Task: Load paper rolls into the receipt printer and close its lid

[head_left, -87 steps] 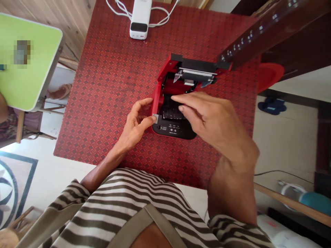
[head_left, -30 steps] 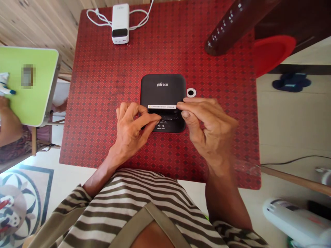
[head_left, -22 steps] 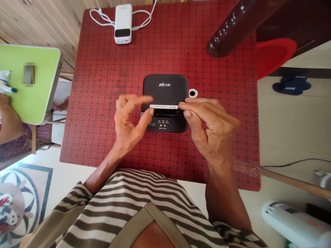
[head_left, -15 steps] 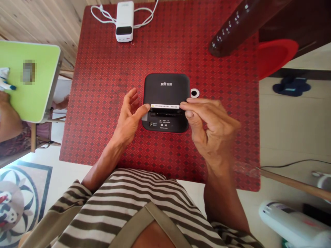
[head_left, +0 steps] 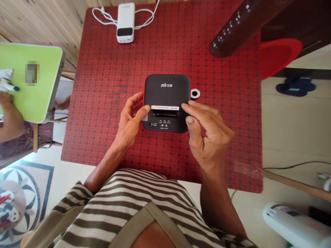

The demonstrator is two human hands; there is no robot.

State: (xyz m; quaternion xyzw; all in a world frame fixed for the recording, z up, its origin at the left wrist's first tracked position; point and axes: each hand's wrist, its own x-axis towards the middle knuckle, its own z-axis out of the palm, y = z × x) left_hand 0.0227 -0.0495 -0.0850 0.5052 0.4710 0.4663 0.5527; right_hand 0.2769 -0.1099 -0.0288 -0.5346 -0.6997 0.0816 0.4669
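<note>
A black receipt printer (head_left: 168, 94) with rounded corners and a red rim lies on the table in front of me. Across it runs a white warning sticker (head_left: 165, 107), with a dark paper slot just below. My left hand (head_left: 130, 119) grips the printer's left side, its thumb on the top edge and its fingers against the side. At the right edge is my right hand (head_left: 208, 129), index fingertip by the sticker's right end. Its thumb is apart from the index finger, and nothing shows between them. A white ring-shaped piece with a black centre (head_left: 195, 93) sits just right of the printer.
A white power bank (head_left: 126, 22) with a white cable is at the back of the red patterned table (head_left: 103, 75). A dark brown cylinder (head_left: 227, 38) leans in from the back right. At left, another person's arm (head_left: 10, 119) is by a green table (head_left: 43, 100).
My left fingers have closed in against the printer's side. My right thumb and index finger have moved slightly apart. The printer has stayed in place.
</note>
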